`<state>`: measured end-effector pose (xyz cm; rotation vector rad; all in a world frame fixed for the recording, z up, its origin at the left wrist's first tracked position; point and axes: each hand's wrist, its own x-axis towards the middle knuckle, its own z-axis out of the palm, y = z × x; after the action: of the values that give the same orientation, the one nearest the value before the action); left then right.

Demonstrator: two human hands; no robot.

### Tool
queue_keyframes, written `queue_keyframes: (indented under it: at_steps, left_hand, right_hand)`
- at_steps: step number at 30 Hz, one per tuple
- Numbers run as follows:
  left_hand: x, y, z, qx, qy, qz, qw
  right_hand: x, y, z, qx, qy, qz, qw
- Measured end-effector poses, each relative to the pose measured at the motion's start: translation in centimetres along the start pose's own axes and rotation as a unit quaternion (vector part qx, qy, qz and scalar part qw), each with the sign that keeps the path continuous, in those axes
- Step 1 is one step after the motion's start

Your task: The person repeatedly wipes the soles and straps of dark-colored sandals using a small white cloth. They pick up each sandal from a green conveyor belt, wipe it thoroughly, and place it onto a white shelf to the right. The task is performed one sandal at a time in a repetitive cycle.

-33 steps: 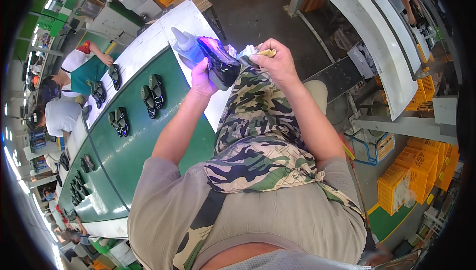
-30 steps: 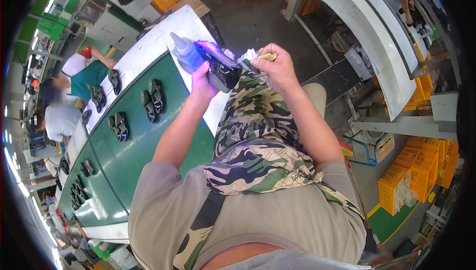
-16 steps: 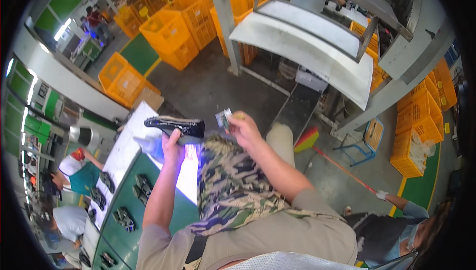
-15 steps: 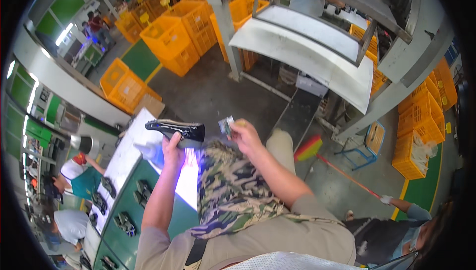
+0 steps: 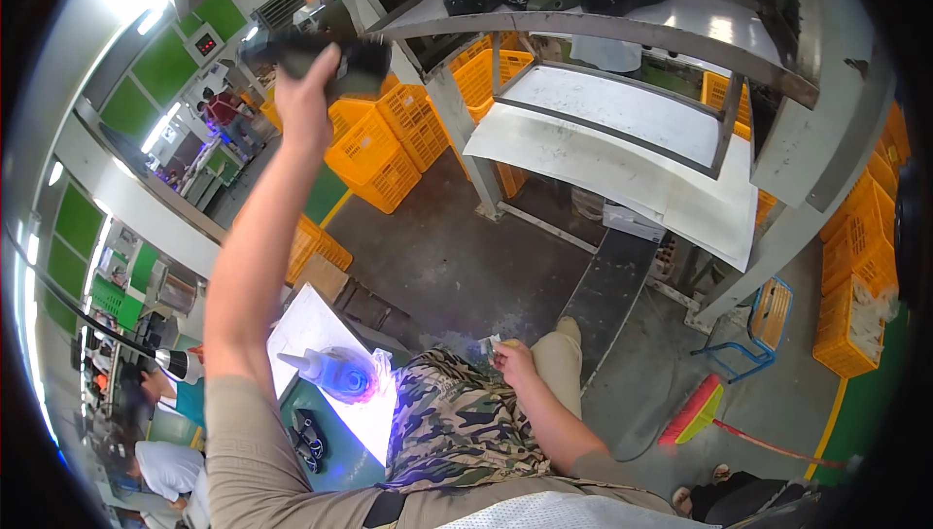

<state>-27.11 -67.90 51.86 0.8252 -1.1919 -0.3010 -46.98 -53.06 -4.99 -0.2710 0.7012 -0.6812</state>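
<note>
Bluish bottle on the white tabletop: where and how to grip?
Probably around the wide, rounded body of the bottle, coming from the right: its slim, tapering nozzle points left and looks too narrow for a firm hold.

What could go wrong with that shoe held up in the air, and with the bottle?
The dark shoe might slip and fall, because only the left hand holds it. The bottle with the pointy nozzle might get bumped off, since it looks close to the edge of the white tabletop.
</note>
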Motion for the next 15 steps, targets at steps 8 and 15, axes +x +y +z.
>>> queue_keyframes:
  at_steps: [8, 15]
  left_hand:
    - [15.9, -1.7, 9.1, 0.523, 0.008, 0.128, 0.843]
    - [20.2, -6.8, 8.7, 0.645, -0.078, 0.101, 0.754]
  right_hand:
    - [1.7, -1.8, 0.9, 0.047, -0.011, -0.042, 0.998]
    - [1.1, -1.2, 1.8, 0.036, -0.013, -0.024, 0.999]
